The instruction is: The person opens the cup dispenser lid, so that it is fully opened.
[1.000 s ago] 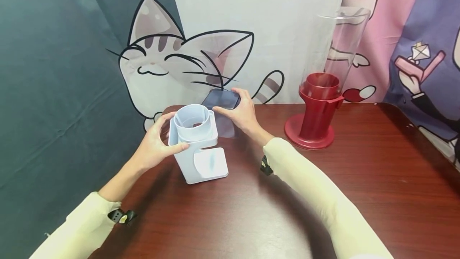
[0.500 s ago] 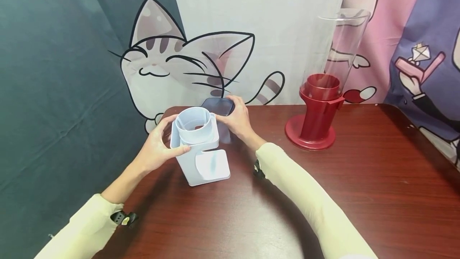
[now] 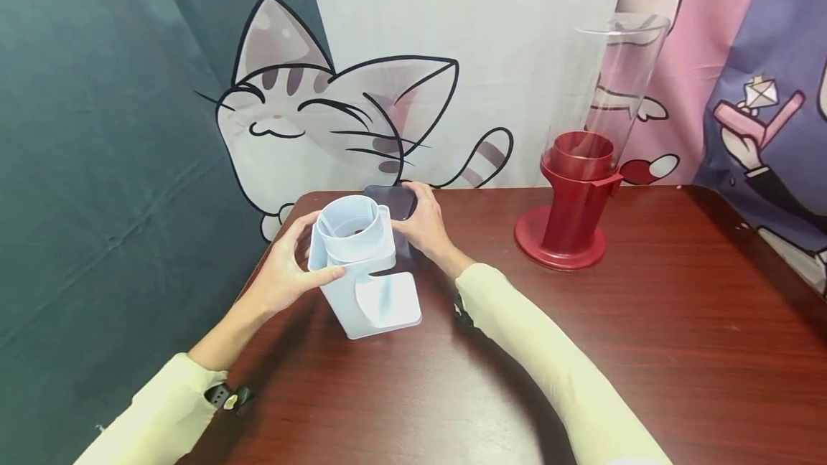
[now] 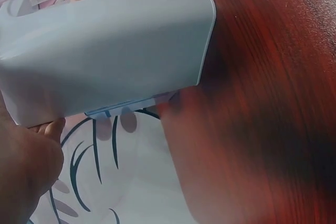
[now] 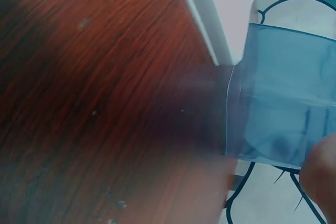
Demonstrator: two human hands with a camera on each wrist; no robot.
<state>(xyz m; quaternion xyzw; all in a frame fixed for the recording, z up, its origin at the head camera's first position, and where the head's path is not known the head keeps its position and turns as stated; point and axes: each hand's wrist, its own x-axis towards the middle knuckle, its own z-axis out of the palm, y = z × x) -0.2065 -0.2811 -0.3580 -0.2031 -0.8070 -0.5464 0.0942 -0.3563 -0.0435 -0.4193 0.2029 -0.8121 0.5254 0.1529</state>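
Left hand grips the white stand, right hand the blue translucent container.

White unit: stands upright on the surface; open round collar on top, flat tray projecting low at front; gripped by left hand. Blue translucent container: just behind the unit, held by right hand; contact between both unconfirmed.
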